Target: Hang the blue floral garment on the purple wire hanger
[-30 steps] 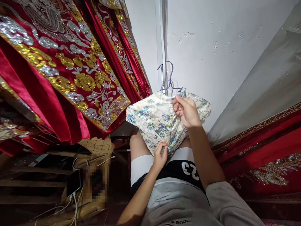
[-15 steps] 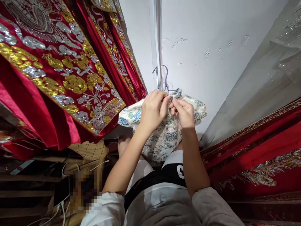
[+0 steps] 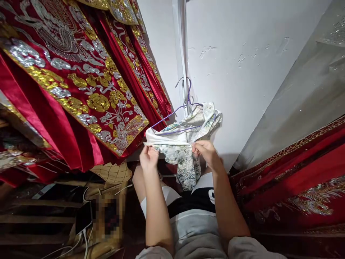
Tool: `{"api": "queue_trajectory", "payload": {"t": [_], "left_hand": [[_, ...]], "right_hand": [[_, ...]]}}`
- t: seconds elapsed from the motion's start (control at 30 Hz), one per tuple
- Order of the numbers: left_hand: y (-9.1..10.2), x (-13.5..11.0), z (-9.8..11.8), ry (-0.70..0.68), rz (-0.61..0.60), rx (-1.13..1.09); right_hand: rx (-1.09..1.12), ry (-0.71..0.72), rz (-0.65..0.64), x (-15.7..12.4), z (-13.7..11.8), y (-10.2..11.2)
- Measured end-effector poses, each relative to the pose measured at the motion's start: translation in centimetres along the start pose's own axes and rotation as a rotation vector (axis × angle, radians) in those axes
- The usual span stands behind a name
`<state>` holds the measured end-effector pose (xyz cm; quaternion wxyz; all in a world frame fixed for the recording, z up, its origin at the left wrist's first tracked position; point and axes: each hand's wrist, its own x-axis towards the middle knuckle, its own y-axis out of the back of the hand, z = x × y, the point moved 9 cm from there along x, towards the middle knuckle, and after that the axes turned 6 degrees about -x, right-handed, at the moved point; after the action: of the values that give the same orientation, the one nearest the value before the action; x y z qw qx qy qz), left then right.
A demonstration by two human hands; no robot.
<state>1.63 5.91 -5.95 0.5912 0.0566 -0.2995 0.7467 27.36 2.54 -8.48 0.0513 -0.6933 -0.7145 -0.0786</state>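
Note:
A floral garment (image 3: 184, 158) in white with blue-green print hangs in front of my knees on a purple wire hanger (image 3: 189, 88). My left hand (image 3: 149, 157) pinches the fabric edge at the left end. Closer to the middle, my right hand (image 3: 207, 153) pinches the front edge of the same opening. Between the two hands that edge is stretched nearly straight. The neckline is pulled wide, so the white inside and the hanger's lower bar show. The hanger's hook is up by a pale vertical strip (image 3: 182, 54) on the wall.
Red embroidered robes (image 3: 98, 102) with gold and silver sequins hang at the left. More red fabric (image 3: 309, 180) lies under clear plastic (image 3: 285, 111) at the right. A phone (image 3: 84, 217) with white cables rests on a wooden seat at lower left.
My left hand has moved left and down from the middle, away from my right hand, which has dropped lower. The garment's opening is now spread wide, exposing the hanger's left arm.

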Motion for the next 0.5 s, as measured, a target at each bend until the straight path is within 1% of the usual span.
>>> {"api": "queue_trajectory", "payload": {"t": [0.07, 0.13, 0.17, 0.2, 0.23, 0.3, 0.33, 0.37, 0.4, 0.43, 0.5], "left_hand": [[-0.1, -1.6, -3.1, 0.136, 0.036, -0.070], [-0.3, -3.4, -6.5, 0.347, 0.060, -0.152], [-0.6, -4.2, -7.9, 0.448, 0.034, -0.167], [-1.0, -4.9, -8.9, 0.522, -0.031, -0.148], [-1.7, -5.5, -9.4, 0.568, -0.131, -0.099], [-3.2, -6.7, -9.5, 0.591, -0.384, 0.053], [-3.8, -7.2, -9.3, 0.581, -0.494, 0.122], [-4.4, -7.7, -8.9, 0.565, -0.571, 0.169], [-4.8, -8.0, -8.4, 0.545, -0.613, 0.192], [-5.1, -8.1, -7.8, 0.521, -0.620, 0.192], [-5.6, -7.9, -6.3, 0.457, -0.573, 0.143]], "right_hand": [[-0.053, -0.033, -0.098, -0.5, -0.1, -0.6], [-0.130, -0.058, -0.232, -1.3, 0.2, -1.1], [-0.173, -0.069, -0.311, -1.8, 0.6, -1.3], [-0.218, -0.082, -0.390, -2.3, 1.0, -1.6], [-0.265, -0.106, -0.470, -2.8, 1.7, -1.8], [-0.367, -0.180, -0.586, -3.6, 3.3, -2.2], [-0.417, -0.223, -0.625, -3.9, 4.2, -2.4], [-0.460, -0.263, -0.651, -4.0, 5.1, -2.6], [-0.489, -0.287, -0.660, -4.0, 5.7, -2.7], [-0.502, -0.291, -0.647, -3.8, 6.1, -2.8], [-0.465, -0.251, -0.551, -2.9, 6.1, -2.6]]}}
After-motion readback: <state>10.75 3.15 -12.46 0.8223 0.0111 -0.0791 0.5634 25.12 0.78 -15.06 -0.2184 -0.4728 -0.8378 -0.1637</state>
